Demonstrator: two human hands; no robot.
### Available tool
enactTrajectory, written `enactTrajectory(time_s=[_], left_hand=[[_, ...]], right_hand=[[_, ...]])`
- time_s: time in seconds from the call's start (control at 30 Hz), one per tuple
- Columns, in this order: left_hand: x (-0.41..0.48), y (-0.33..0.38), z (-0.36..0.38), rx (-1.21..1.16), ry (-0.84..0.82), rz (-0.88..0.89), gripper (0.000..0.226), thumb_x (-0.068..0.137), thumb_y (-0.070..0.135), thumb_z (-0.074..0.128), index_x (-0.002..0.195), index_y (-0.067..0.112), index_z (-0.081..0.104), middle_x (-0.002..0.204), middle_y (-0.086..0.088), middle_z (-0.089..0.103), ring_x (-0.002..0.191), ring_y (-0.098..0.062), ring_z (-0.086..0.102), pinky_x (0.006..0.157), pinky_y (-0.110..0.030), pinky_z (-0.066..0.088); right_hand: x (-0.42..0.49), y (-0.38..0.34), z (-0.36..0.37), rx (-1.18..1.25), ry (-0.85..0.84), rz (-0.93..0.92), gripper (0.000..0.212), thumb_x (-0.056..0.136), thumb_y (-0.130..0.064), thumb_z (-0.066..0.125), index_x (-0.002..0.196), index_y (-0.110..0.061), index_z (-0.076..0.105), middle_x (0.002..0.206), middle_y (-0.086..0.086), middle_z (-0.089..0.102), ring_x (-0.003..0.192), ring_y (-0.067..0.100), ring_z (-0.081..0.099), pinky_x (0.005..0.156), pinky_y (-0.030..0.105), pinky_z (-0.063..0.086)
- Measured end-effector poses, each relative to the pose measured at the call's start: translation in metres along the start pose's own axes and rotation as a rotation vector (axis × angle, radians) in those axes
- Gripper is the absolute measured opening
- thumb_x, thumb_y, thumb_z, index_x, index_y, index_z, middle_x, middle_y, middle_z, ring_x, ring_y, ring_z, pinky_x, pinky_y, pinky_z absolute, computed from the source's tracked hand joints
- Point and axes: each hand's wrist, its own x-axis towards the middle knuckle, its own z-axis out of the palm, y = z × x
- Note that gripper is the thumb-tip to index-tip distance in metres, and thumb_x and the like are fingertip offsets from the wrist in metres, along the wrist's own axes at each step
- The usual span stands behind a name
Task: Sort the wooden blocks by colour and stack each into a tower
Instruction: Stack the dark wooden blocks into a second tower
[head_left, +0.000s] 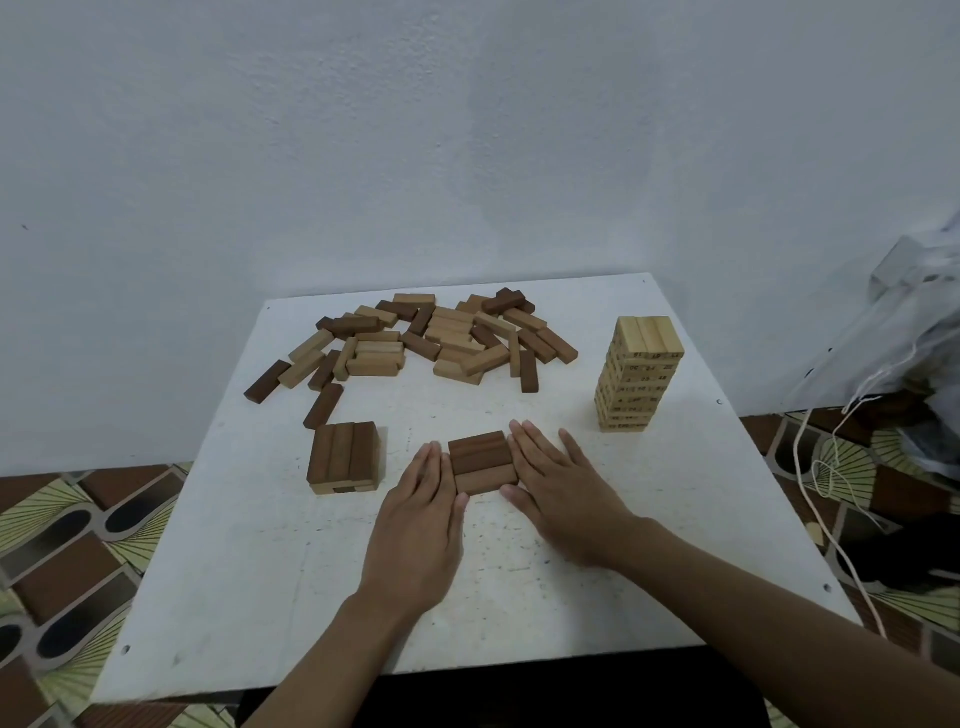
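A flat layer of three dark brown rectangular wooden blocks (482, 462) is pressed between the left hand (415, 499) and the right hand (561, 488). The fingers are kept straight, and the blocks' long axes run from hand to hand on the white speckled surface (260, 571). A short brown-topped block stack (343, 454) is set left of the left hand. A loose heap of mixed brown and pale blocks (436, 338) lies beyond both hands, and a tall pale wooden tower (636, 374) stands beyond the right.

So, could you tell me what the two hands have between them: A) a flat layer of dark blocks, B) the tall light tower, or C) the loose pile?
A: the left hand and right hand, fingers straight, flank the dark layer.
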Motion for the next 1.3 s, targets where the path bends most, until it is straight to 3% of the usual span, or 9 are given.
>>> enactTrajectory(time_s=[0.17, 0.3, 0.37, 0.43, 0.57, 0.73, 1.03, 1.17, 1.3], left_hand=[[0.001, 0.002, -0.010, -0.150, -0.027, -0.016, 0.073, 0.104, 0.055, 0.015, 0.162, 0.011, 0.020, 0.167, -0.002, 0.023, 0.157, -0.016, 0.012, 0.126, -0.033, 0.010], [0.013, 0.006, -0.032, -0.342, -0.042, -0.037, 0.085, 0.101, 0.046, 0.056, 0.163, 0.015, 0.008, 0.169, 0.002, 0.019, 0.156, -0.016, 0.008, 0.120, -0.026, 0.008], [0.024, 0.002, -0.039, -0.340, -0.049, -0.021, 0.094, 0.094, 0.045, 0.068, 0.163, 0.017, 0.011, 0.168, 0.002, 0.021, 0.155, -0.016, 0.011, 0.123, -0.030, 0.014], [0.035, -0.004, -0.044, -0.313, -0.082, 0.008, 0.098, 0.088, 0.046, 0.075, 0.162, 0.019, 0.017, 0.166, 0.003, 0.026, 0.152, -0.016, 0.017, 0.123, -0.034, 0.021], [0.048, -0.006, -0.050, -0.294, -0.203, 0.033, 0.097, 0.084, 0.044, 0.079, 0.160, 0.021, 0.022, 0.159, 0.002, 0.037, 0.146, -0.018, 0.027, 0.116, -0.035, 0.031], [0.053, -0.009, -0.046, -0.338, -0.235, 0.044, 0.085, 0.083, 0.041, 0.080, 0.152, 0.024, 0.033, 0.138, 0.005, 0.055, 0.120, -0.016, 0.044, 0.097, -0.035, 0.043], [0.061, -0.014, -0.049, -0.362, -0.305, 0.116, 0.077, 0.084, 0.040, 0.079, 0.148, 0.023, 0.040, 0.136, 0.004, 0.050, 0.117, -0.016, 0.042, 0.100, -0.033, 0.043], [0.058, -0.013, -0.056, -0.326, -0.271, 0.191, 0.069, 0.085, 0.043, 0.078, 0.142, 0.029, 0.041, 0.133, 0.010, 0.049, 0.115, -0.009, 0.038, 0.091, -0.020, 0.036], [0.051, -0.018, -0.079, -0.358, -0.231, 0.200, 0.066, 0.085, 0.044, 0.079, 0.136, 0.036, 0.038, 0.121, 0.021, 0.042, 0.113, -0.002, 0.038, 0.092, -0.019, 0.038]], right_hand=[[0.002, 0.000, -0.004, 0.117, -0.006, 0.019, 0.072, 0.103, -0.058, 0.015, 0.160, -0.018, -0.003, 0.167, -0.003, -0.009, 0.151, 0.009, -0.017, 0.121, 0.038, -0.015], [0.005, -0.002, -0.022, 0.268, 0.058, 0.037, 0.085, 0.097, -0.060, 0.046, 0.160, -0.018, 0.007, 0.167, -0.001, 0.016, 0.153, 0.014, 0.011, 0.123, 0.037, 0.005], [0.009, 0.000, -0.035, 0.299, 0.072, 0.035, 0.098, 0.090, -0.059, 0.062, 0.160, -0.017, 0.009, 0.161, 0.001, 0.031, 0.147, 0.019, 0.027, 0.121, 0.037, 0.020], [0.014, 0.003, -0.049, 0.297, 0.026, 0.032, 0.103, 0.084, -0.059, 0.069, 0.160, -0.019, 0.011, 0.159, 0.001, 0.034, 0.144, 0.020, 0.030, 0.118, 0.039, 0.027], [0.026, 0.006, -0.060, 0.261, -0.077, -0.004, 0.095, 0.083, -0.058, 0.072, 0.157, -0.022, 0.026, 0.159, -0.003, 0.033, 0.143, 0.019, 0.028, 0.115, 0.039, 0.028], [0.032, 0.005, -0.059, 0.286, -0.042, -0.026, 0.073, 0.082, -0.051, 0.076, 0.142, -0.019, 0.050, 0.137, -0.003, 0.052, 0.120, 0.015, 0.044, 0.099, 0.032, 0.041], [0.033, 0.007, -0.060, 0.383, -0.075, -0.094, 0.055, 0.079, -0.042, 0.081, 0.122, -0.016, 0.057, 0.114, -0.002, 0.051, 0.099, 0.014, 0.050, 0.086, 0.029, 0.049], [0.023, 0.006, -0.053, 0.439, 0.037, -0.141, 0.054, 0.077, -0.040, 0.083, 0.118, -0.016, 0.058, 0.109, -0.003, 0.051, 0.093, 0.013, 0.051, 0.079, 0.024, 0.050], [0.022, -0.001, -0.054, 0.501, 0.155, -0.188, 0.057, 0.075, -0.038, 0.085, 0.120, -0.015, 0.058, 0.110, -0.005, 0.051, 0.091, 0.009, 0.047, 0.073, 0.010, 0.042]])
